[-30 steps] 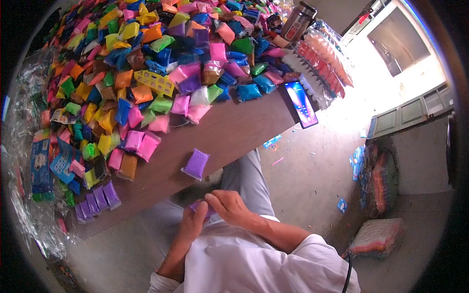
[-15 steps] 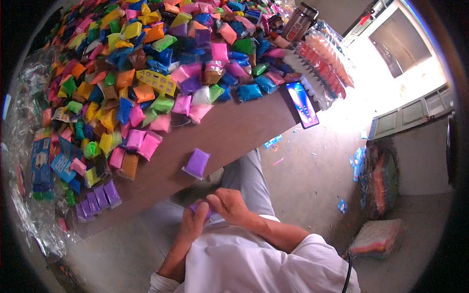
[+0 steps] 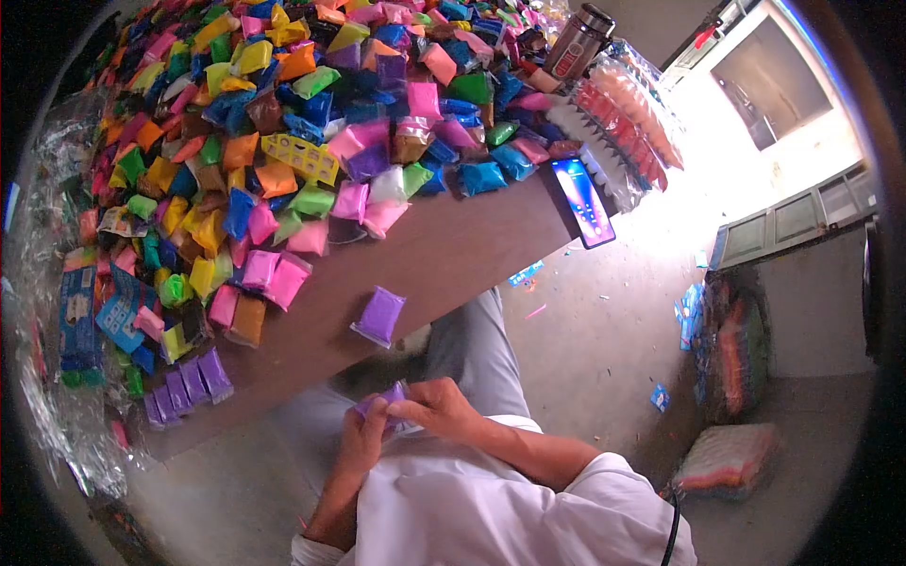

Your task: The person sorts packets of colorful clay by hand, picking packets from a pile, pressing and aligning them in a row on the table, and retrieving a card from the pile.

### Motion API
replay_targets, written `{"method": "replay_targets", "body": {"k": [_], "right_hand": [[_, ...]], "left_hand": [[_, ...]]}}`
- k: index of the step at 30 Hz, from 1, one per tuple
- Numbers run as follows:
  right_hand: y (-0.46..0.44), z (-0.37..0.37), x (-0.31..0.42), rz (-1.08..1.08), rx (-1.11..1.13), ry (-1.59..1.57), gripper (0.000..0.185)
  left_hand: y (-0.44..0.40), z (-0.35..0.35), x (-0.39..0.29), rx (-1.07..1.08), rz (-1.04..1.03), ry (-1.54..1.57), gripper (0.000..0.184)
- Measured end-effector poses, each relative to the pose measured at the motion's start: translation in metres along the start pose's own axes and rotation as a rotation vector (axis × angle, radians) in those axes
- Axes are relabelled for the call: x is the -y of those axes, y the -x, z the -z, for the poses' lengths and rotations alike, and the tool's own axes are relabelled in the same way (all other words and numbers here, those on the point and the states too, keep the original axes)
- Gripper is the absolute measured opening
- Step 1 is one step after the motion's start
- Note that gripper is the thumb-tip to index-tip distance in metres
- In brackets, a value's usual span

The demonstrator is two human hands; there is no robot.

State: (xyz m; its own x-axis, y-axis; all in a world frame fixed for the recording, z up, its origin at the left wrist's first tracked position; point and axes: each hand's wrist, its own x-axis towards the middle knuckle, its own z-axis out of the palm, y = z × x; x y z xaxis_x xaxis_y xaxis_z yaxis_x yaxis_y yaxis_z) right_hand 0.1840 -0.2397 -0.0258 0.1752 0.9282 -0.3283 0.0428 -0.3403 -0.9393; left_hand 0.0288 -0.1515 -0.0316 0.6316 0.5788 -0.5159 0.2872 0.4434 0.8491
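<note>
Above my lap, just off the table's front edge, both hands hold one purple packet (image 3: 385,401) in clear wrapping. My left hand (image 3: 364,434) grips it from the left, thumb on top. My right hand (image 3: 436,409) pinches its right side, fingers bent. A second purple packet (image 3: 379,316) lies alone on the brown table (image 3: 453,236) near the front edge. Several purple packets (image 3: 193,381) stand in a row at the table's lower left. Behind them spreads a large heap of colourful packets (image 3: 283,179).
A lit phone (image 3: 582,203) lies at the table's right edge, near a steel flask (image 3: 578,42) and bagged white and red pieces (image 3: 628,123). Clear plastic wrapping (image 3: 57,377) lines the left side. A stacked cushion (image 3: 729,457) and scraps lie on the floor.
My right hand has lowered slightly and its fingers have shifted on the held packet, so more of the purple packet shows between my hands. The packets on the table have not moved.
</note>
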Motion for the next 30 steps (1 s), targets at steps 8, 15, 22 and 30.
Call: {"method": "replay_targets", "body": {"k": [8, 15, 22, 30], "right_hand": [[0.007, -0.003, 0.006, 0.027, 0.064, -0.315, 0.029], [0.002, 0.0, 0.03, 0.027, 0.047, -0.568, 0.02], [-0.002, 0.003, 0.016, 0.025, -0.06, -0.269, 0.023], [-0.002, 0.002, 0.022, 0.143, -0.202, -0.186, 0.012]], "left_hand": [[0.006, -0.005, -0.01, -0.184, 0.041, 0.1, 0.045], [0.004, 0.0, -0.007, -0.016, 0.086, 0.015, 0.051], [0.009, -0.01, -0.008, -0.098, 0.061, 0.055, 0.044], [0.006, -0.003, -0.009, 0.042, -0.019, -0.027, 0.044]]}}
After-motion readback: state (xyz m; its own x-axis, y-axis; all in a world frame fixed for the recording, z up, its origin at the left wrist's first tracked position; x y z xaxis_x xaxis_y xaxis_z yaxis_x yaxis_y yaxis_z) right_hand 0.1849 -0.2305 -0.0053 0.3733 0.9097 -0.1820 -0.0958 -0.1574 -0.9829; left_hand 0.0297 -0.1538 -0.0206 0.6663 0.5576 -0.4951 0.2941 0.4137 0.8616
